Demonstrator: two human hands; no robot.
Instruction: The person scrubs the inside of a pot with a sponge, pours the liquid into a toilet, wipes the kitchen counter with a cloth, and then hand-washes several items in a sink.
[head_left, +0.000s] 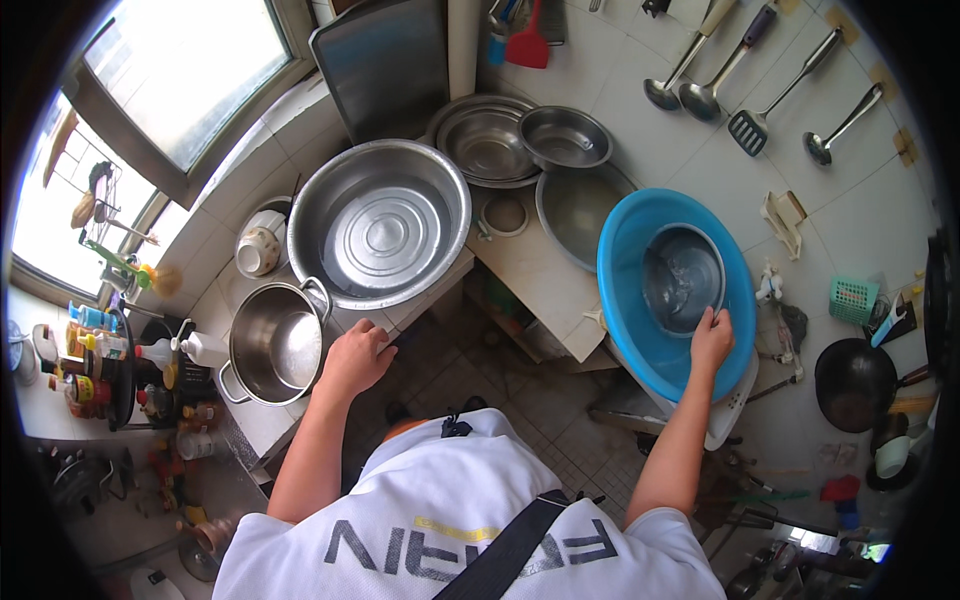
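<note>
A small grey basin sits inside a large blue plastic basin on the right; something clear and shiny, seemingly water, lies in it. My right hand grips the grey basin's near rim, thumb and fingers closed on it. On the left, my left hand hangs by the counter edge beside a two-handled steel pot. Its fingers are loosely bent and a little apart, with nothing in them. Behind it stands a wide steel basin with a ringed bottom, which looks to hold shallow water.
Several steel bowls stand in the far corner before an upright metal tray. Ladles and a slotted turner hang on the tiled wall. A black wok hangs at right. Bottles crowd the left, below a window.
</note>
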